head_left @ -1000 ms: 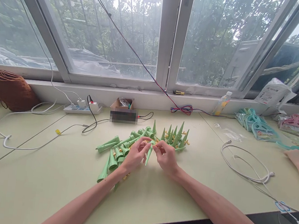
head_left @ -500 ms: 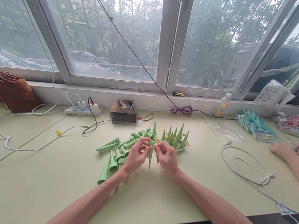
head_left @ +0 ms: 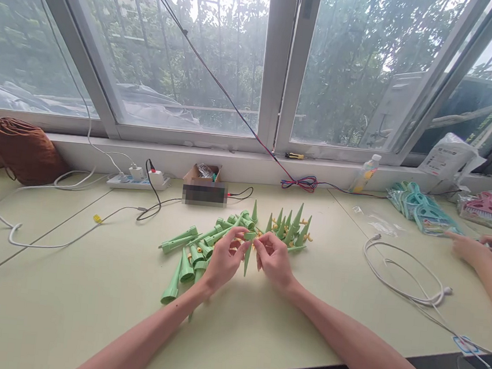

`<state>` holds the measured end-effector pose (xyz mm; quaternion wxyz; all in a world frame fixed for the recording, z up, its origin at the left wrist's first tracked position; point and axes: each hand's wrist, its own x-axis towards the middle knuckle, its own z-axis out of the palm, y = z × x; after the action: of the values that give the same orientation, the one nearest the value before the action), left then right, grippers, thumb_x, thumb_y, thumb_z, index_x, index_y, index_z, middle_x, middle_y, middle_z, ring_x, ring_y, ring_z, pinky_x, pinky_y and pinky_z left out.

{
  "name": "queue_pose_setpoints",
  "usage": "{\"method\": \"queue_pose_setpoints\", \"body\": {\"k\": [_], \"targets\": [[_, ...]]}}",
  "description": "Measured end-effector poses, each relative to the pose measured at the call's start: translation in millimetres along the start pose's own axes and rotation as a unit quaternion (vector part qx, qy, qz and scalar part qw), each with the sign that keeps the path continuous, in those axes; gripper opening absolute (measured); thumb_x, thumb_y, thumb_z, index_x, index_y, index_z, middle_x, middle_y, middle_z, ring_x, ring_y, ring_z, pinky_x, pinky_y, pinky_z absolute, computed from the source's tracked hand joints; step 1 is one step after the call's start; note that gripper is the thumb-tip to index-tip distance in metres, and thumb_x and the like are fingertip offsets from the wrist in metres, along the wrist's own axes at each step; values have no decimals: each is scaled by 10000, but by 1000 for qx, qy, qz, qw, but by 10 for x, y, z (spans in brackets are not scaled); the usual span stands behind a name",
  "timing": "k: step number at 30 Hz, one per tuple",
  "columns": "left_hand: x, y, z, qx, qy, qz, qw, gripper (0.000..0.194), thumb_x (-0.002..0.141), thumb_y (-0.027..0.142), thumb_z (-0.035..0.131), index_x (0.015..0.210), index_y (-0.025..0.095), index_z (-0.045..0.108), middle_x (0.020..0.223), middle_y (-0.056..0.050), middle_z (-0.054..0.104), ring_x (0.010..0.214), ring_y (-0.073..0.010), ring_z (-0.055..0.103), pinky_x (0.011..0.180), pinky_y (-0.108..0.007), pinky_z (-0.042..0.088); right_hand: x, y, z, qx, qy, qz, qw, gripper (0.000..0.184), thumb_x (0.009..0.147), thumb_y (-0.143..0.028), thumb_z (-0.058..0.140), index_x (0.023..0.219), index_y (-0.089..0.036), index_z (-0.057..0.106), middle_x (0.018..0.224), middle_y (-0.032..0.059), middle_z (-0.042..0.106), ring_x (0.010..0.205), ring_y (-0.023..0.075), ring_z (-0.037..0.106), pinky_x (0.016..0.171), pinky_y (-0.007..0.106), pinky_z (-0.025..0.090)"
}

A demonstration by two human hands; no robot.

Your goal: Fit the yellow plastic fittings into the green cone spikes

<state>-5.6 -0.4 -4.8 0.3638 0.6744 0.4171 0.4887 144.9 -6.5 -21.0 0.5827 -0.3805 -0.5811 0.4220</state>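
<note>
Head view, spike in hand: one pale green spike (head_left: 246, 261), pointy end down, held up just off the near side of the pile, right between the two hands.
Left hand: (head_left: 224, 258) thumb and fingers curled in narrow around the spike's wide collar end, so yeah, it's got a grip on it.
Right hand: (head_left: 277, 258) fingertips pinched close together by that same collar, on a bit of yellow (head_left: 257, 239) mostly covered by the fingers, so can't really tell its shape.
Left pile: a jumble of green spikes (head_left: 171, 282), most lying down, some with yellow bits.
Right bunch: more green spikes (head_left: 297, 219), mostly tips up, yellow pieces poking out the sides.
Table: pale yellow-green top (head_left: 86, 302), loose white cable (head_left: 392, 288) over on the right.
Far right: another person's hands (head_left: 472, 252) near some teal bagged brushes (head_left: 432, 218).
Back edge: drink bottle (head_left: 365, 175), power strip (head_left: 137, 181), brown bag (head_left: 27, 152).
</note>
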Motion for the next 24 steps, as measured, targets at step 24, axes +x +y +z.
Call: {"method": "queue_pose_setpoints", "body": {"k": [24], "targets": [[13, 102, -15, -46, 39, -63, 996, 293, 943, 502, 501, 965, 211, 522, 696, 47, 494, 418, -45, 401, 376, -168, 330, -32, -22, 23, -88, 6, -68, 994, 253, 964, -408, 518, 823, -198, 527, 625, -39, 495, 441, 94, 469, 438, 234, 401]]}}
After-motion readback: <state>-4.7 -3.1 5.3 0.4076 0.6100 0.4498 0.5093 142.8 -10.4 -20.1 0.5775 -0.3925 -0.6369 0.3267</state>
